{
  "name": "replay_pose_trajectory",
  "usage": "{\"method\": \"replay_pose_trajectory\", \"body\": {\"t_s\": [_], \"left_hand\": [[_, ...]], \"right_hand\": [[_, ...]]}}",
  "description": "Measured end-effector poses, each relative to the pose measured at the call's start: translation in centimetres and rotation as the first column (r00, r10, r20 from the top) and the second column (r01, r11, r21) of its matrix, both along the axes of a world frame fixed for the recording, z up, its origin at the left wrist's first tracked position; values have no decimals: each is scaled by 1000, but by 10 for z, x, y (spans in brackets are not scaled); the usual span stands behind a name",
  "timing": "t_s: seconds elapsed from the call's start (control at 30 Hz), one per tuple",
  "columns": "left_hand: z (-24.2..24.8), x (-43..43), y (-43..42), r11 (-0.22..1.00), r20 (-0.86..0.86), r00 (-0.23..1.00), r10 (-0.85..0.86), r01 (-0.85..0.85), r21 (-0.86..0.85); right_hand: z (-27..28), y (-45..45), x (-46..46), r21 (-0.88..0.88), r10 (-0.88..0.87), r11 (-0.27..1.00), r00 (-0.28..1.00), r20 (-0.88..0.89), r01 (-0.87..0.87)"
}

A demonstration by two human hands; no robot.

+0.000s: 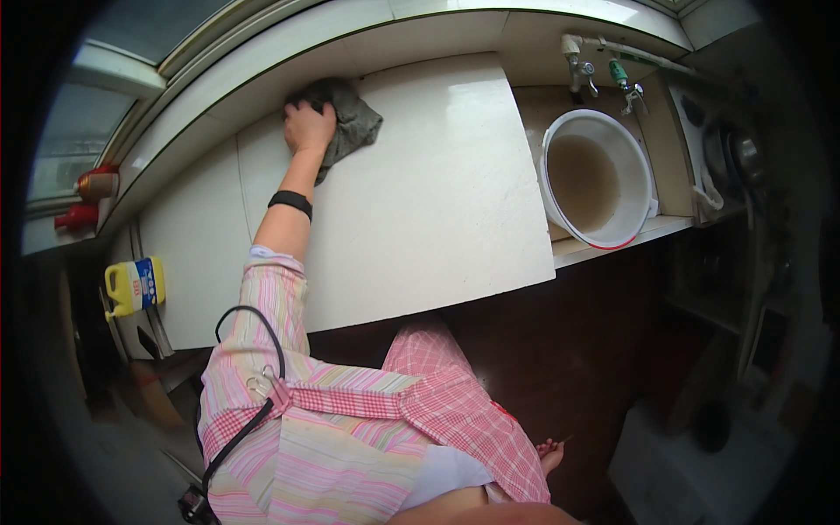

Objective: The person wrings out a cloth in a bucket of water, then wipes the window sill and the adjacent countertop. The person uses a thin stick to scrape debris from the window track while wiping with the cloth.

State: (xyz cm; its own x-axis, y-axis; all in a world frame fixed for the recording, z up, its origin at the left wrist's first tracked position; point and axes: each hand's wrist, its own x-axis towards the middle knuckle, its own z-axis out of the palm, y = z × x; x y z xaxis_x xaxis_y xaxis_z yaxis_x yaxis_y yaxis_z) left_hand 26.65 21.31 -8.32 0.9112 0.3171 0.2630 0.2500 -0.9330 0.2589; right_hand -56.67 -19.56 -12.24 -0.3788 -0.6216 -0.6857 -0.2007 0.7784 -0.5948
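Note:
My left hand (310, 128) presses down on a crumpled dark grey cloth (357, 121) near the back edge of a white countertop panel (420, 203). Its fingers are spread over the cloth at the foot of the wall. The arm stretches across the panel, with a black band (291, 201) near the wrist and a striped sleeve rolled up. Low on the right, beside the pink checked apron (453, 413), shows a small patch of skin with what look like fingers or toes. I cannot tell whether that is my right hand.
A white bucket (646, 177) holding murky brown water stands in the recess at right, below two taps (581, 72). Metal bowls (745, 154) are further right. A yellow jug (134, 285) is at far left, with red bottles (79, 216) by the window. The floor (558, 341) is dark.

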Motion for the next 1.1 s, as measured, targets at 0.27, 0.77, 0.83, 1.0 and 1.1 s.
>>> {"method": "replay_pose_trajectory", "body": {"t_s": [0.27,0.77,0.83,1.0,1.1], "left_hand": [[-2,16,-128,985,65,984,-164,167,-39],[-2,-75,-197,297,137,389,-911,849,-437],[-4,-143,-210,161,129,239,-962,884,-439],[-4,-331,-246,-182,25,-199,-980,828,-530],[5,-391,-246,-165,164,-59,-985,615,-771]], "right_hand": [[7,-34,73,-23,111,994,974,200,-109],[9,-28,41,-28,162,987,966,201,-160],[-6,-24,21,-17,142,990,973,183,-142],[-92,-16,-63,5,130,991,975,178,-133],[-164,-13,-117,3,-98,995,965,245,100]]}}
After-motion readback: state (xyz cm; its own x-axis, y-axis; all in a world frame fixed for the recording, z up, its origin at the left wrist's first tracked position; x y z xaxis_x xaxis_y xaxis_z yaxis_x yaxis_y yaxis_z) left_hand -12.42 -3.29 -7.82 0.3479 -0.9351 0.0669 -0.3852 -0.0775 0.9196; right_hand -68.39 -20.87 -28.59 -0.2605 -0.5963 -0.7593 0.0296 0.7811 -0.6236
